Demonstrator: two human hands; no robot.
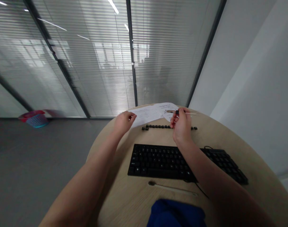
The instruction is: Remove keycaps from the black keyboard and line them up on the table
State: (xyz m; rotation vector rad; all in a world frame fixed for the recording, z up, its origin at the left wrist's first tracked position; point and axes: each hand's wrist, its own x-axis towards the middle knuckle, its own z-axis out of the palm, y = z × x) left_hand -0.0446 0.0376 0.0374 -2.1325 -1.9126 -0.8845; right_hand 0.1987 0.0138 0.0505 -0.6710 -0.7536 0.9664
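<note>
On my feed, the right forearm [204, 165] hides a slice of the black keyboard [158, 160], which lies on the round bench [127, 201]. The right hand [181, 124] covers part of the row of loose keycaps [159, 126] beyond the keyboard. Its fingertips seem to pinch 1 black keycap [177, 112]; I can't tell whether the thin sticks [169, 111] beside it are gripped too. The blue cloth [174, 216] is cut off by the bottom edge, and print on the papers [145, 114] is too small for me to read.

A long-handled brush [172, 189] lies between keyboard and cloth; a red-and-blue basket [36, 119] sits on the floor [63, 142] at left.

Both arms reach forward. The left hand [123, 122] hovers by the papers, fingers curled, thumb near forefinger; I can't tell whether it holds anything.
</note>
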